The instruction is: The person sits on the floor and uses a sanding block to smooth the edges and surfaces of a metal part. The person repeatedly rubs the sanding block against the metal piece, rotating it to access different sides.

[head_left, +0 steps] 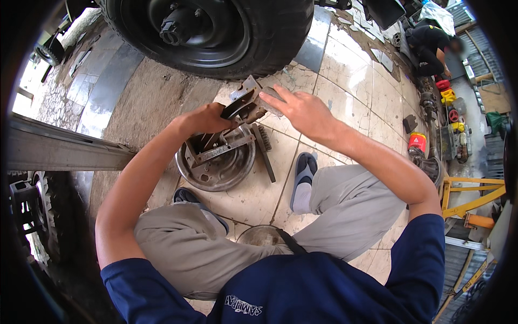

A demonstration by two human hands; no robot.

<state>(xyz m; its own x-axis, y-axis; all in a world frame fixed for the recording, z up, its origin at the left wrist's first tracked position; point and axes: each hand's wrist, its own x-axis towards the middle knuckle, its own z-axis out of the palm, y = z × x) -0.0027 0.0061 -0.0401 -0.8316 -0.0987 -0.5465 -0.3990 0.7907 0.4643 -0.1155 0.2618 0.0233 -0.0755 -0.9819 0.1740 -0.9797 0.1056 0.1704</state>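
My left hand (pixel 211 120) is closed around a rusty metal bracket (pixel 226 148) with flat plates and holes in it. The bracket rests over a round, worn metal drum or wheel rim (pixel 218 181) on the floor between my feet. My right hand (pixel 307 110) holds a small greyish pad (pixel 271 101) against the far right end of the metalwork, two fingers stretched over it. What the pad is made of I cannot make out. A wire brush (pixel 264 148) leans at the drum's right side, its bristles by the drum and its handle toward me.
A big tyre on a dark wheel (pixel 259 32) stands just beyond my hands. To the left runs a metal beam (pixel 70 146). Along the right lie a red can (pixel 417 142), several bottles and a yellow metal frame (pixel 469 197). Another person (pixel 429 46) crouches at the far right.
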